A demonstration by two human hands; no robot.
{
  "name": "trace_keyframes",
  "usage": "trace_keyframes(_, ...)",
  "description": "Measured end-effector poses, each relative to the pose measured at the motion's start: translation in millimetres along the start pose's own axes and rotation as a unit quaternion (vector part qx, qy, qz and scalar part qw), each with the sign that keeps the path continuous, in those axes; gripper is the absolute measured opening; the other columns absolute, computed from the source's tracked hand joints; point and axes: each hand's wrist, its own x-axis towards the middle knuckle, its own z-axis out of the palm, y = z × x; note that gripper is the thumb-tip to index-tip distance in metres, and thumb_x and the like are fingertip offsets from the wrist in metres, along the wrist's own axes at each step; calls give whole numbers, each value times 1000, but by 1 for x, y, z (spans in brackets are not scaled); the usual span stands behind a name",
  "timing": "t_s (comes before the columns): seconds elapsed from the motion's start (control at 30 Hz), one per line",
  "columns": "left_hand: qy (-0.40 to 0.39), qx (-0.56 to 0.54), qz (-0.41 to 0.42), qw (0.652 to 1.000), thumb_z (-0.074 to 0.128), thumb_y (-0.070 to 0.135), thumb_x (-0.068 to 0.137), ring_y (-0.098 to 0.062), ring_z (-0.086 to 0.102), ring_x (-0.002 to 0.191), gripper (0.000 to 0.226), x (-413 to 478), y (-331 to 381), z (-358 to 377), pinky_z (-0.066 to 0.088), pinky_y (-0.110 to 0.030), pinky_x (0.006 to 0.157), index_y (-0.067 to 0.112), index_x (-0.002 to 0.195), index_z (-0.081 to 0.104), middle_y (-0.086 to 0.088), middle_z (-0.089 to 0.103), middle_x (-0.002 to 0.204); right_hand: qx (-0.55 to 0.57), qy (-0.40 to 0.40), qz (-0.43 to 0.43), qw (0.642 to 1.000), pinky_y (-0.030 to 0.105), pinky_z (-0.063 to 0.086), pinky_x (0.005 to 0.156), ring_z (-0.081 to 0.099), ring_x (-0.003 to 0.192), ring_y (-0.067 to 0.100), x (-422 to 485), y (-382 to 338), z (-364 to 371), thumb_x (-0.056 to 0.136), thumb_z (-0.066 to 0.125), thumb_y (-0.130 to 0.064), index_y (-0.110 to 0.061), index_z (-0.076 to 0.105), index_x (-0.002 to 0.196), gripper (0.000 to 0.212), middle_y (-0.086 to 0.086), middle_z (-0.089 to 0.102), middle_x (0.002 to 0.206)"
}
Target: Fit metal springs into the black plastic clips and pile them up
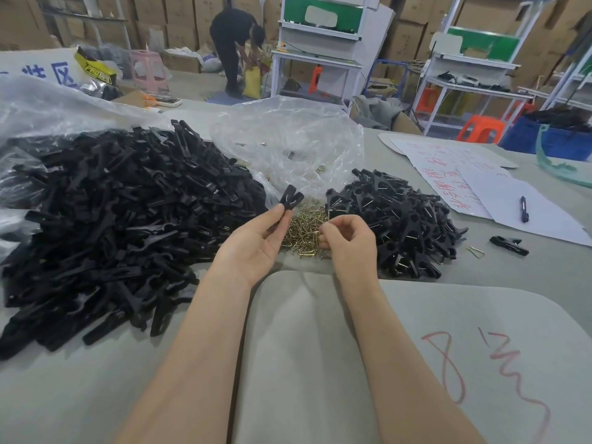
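My left hand [256, 241] holds a black plastic clip [291, 200] upright between thumb and fingers, above a heap of brass-coloured metal springs [302, 232]. My right hand [349, 238] is curled over the right edge of that heap, fingertips pinched together on the springs; whether it grips one is hard to tell. A big pile of loose black clip parts [121, 219] lies to the left. A smaller pile of clips with springs fitted [394, 225] lies to the right, just beyond my right hand.
A crumpled clear plastic bag [288, 145] lies behind the springs. White paper sheets [487, 193] with a pen [523, 209], a lone clip [509, 245] and a loose spring [476, 251] lie at right. A person [235, 46] bends over in the background among shelves.
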Motion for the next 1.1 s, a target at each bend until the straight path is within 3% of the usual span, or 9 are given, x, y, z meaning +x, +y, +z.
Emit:
trace_keyframes(0.17, 14, 128, 37, 991, 61, 9, 90, -2, 62, 65, 6, 3, -4, -2, 54, -13, 64, 9, 88, 67, -1, 73, 78, 107, -15, 31, 994, 23, 53, 69, 64, 65, 6, 4, 0, -2, 84, 63, -3, -12, 62, 80, 9, -1, 69, 69)
trace_keyframes(0.37, 9, 39, 25, 999, 59, 0, 89, -11, 65, 83, 7, 4, -3, -2, 57, -16, 68, -1, 90, 66, -11, 70, 86, 160, -11, 26, 987, 19, 51, 62, 63, 61, 6, 4, -2, -4, 85, 61, 5, -10, 61, 87, 14, 0, 66, 70)
trace_keyframes(0.47, 0, 133, 69, 989, 61, -3, 87, -13, 66, 86, 12, 3, -6, -2, 56, -18, 77, -2, 98, 65, -10, 70, 90, 134, -6, 17, 991, 17, 48, 60, 59, 58, 3, 5, -3, -4, 86, 60, 3, -15, 66, 87, 19, -6, 64, 68)
trace_keyframes(0.5, 28, 262, 118, 957, 65, 0, 85, -12, 65, 88, 15, 3, -8, -3, 55, -19, 80, 3, 100, 65, -6, 69, 92, 129, -3, 18, 991, 17, 48, 59, 57, 57, 2, 5, -4, -4, 86, 59, 3, -17, 69, 84, 22, -9, 64, 64)
trace_keyframes(0.57, 77, 506, 225, 829, 72, 10, 83, -3, 60, 88, 19, 5, -12, -5, 47, -15, 81, 15, 100, 65, 7, 65, 92, 122, 5, 18, 992, 16, 48, 57, 54, 55, 1, 7, -5, -7, 88, 57, 1, -24, 72, 80, 29, -11, 62, 59)
trace_keyframes(0.63, 53, 573, 287, 766, 72, 10, 82, 7, 56, 82, 19, 3, -14, -4, 41, -6, 76, 19, 95, 62, 14, 62, 88, 106, 6, 13, 994, 16, 49, 58, 54, 54, 0, 8, -7, -11, 91, 56, -2, -26, 73, 81, 31, -12, 61, 59)
trace_keyframes(0.9, -49, 650, 335, 680, 71, 7, 81, -2, 54, 85, 23, -1, -14, -6, 36, -3, 77, 18, 99, 65, 10, 60, 95, -26, -64, 5, 998, 23, 52, 69, 57, 59, 2, 10, -17, -25, 90, 57, -1, -15, 60, 88, 15, 1, 63, 77)
trace_keyframes(1.0, -66, 655, 336, 673, 72, 6, 80, 2, 51, 82, 24, -3, -13, -5, 35, -2, 75, 18, 99, 66, 14, 57, 92, -60, -96, 2, 994, 14, 48, 61, 55, 56, 4, 10, -22, -30, 89, 58, 0, -11, 61, 88, 11, 2, 62, 71)
trace_keyframes(1.1, -68, 656, 322, 679, 73, 7, 80, -7, 55, 86, 24, -4, -12, -5, 40, -8, 77, 22, 98, 65, 10, 60, 93, -58, -106, 10, 993, 9, 45, 54, 55, 53, 2, 10, -25, -35, 89, 58, 1, -8, 61, 89, 10, 2, 62, 70)
